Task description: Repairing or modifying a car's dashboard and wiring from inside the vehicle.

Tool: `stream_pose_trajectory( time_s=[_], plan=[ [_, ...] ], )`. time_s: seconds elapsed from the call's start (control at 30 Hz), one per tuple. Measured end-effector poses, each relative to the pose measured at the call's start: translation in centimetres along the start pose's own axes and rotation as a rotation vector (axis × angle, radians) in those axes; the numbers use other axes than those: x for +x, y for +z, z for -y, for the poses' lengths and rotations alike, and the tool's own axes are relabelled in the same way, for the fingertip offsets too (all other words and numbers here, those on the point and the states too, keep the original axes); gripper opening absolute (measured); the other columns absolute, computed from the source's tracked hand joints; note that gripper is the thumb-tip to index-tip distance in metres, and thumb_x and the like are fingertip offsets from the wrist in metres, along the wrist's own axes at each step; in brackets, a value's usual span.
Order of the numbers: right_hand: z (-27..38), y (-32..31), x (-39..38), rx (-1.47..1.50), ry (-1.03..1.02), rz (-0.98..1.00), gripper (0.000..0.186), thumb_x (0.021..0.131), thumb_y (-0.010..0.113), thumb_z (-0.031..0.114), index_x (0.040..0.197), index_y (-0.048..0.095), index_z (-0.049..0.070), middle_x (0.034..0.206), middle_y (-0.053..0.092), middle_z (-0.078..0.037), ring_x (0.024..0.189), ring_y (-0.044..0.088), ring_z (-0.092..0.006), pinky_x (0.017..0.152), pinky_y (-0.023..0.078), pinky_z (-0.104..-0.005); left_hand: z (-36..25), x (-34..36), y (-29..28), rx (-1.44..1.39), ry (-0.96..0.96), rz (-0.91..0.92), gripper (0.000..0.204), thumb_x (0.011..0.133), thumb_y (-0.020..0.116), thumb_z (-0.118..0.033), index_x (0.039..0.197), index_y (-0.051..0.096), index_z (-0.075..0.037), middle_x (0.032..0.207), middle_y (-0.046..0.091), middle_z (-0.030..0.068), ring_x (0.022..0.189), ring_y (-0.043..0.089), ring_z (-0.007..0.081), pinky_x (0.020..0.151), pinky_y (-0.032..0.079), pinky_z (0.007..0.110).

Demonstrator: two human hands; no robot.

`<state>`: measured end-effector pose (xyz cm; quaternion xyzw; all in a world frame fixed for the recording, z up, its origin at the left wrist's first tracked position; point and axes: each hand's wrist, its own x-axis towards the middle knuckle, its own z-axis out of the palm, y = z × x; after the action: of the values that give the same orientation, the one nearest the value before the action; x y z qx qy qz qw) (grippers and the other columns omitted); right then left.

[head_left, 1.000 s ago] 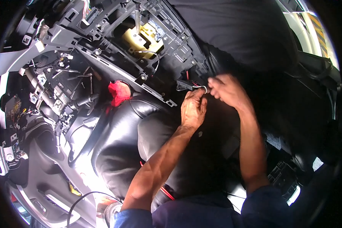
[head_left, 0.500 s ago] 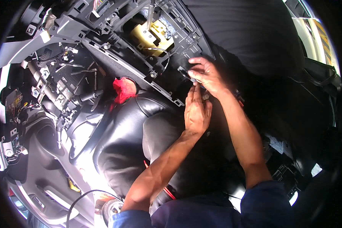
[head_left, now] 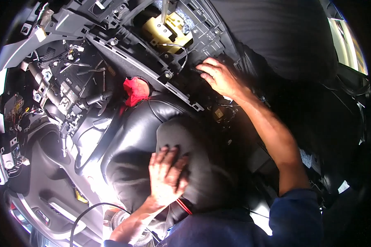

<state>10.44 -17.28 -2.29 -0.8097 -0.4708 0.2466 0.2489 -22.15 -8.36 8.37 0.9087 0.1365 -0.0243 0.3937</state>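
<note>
Up at the dark lower end of the stripped plastic console frame, my right hand has its fingers bent around a small dark thing, too shadowed to make out. A yellow fitting shows inside the frame's opening. My left hand, smeared by motion, is over the black leather seat with its fingers spread and nothing seen in it. A small tan piece and some wiring lie in shadow below my right hand.
A bare steering column with loose connectors and tools is at left, above a door panel. A red cloth sits beside the console. A black cable loops at lower left; a red rod lies on the seat.
My left hand has left the console area and moved down-left over the seat, fingers spreading. My right hand has moved up and to the left along the console.
</note>
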Motion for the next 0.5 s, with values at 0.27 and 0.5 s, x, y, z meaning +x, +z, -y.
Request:
stream_pose_trajectory(
  time_s=[0.27, 0.5],
  plan=[
    [-0.2, -2.3, 1.9, -0.259, -0.421, 0.180, 0.030, 0.074, 0.061, -0.003, 0.103, 0.063, 0.005, 0.111, 0.058, -0.007, 0.103, 0.054, -0.0265, 0.088, 0.049, -0.0359, 4.0, -0.3, 2.4, -0.239, -0.193, -0.260, 0.051, 0.058, 0.054, -0.005, 0.108, 0.052, 0.003, 0.116, 0.052, 0.0264, 0.111, 0.051, 0.0427, 0.097, 0.041, 0.047],
    [-1.3, -1.8, 1.8, -0.312, -0.465, 0.207, 0.032, 0.073, 0.060, -0.004, 0.103, 0.064, 0.005, 0.112, 0.059, -0.006, 0.105, 0.054, -0.0270, 0.090, 0.049, -0.0357, 4.2, 0.4, 2.4, -0.340, -0.202, -0.241, 0.053, 0.055, 0.054, -0.002, 0.108, 0.048, 0.002, 0.114, 0.050, 0.0280, 0.108, 0.050, 0.0458, 0.091, 0.045, 0.048]
  ],
)
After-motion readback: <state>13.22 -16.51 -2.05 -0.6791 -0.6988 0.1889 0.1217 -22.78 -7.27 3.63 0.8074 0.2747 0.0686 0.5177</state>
